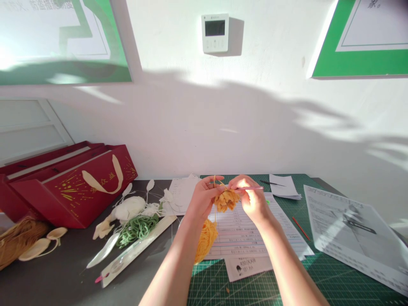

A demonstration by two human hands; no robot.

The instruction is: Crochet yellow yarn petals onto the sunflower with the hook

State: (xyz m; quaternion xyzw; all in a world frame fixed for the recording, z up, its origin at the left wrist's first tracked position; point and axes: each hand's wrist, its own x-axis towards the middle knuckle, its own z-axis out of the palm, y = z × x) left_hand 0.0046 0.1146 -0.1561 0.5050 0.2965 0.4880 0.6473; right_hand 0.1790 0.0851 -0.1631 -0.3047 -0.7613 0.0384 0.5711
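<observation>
Between my two hands is a yellow-orange crocheted piece with petal-like ruffles. My left hand grips its left edge, and a strand of yellow yarn runs over the raised fingers. In my right hand is a pinkish crochet hook, pinched near the top of the piece; the hook's tip is hidden at the stitches. Below my left hand lies a skein of yellow yarn, partly behind the left forearm. Handwritten lined sheets lie under both hands.
A green cutting mat bears a red pen, a small paper stack and a printed sheet with a box cutter. Leftward are green yarn, white yarn, a ruler, brown yarn and red gift bags.
</observation>
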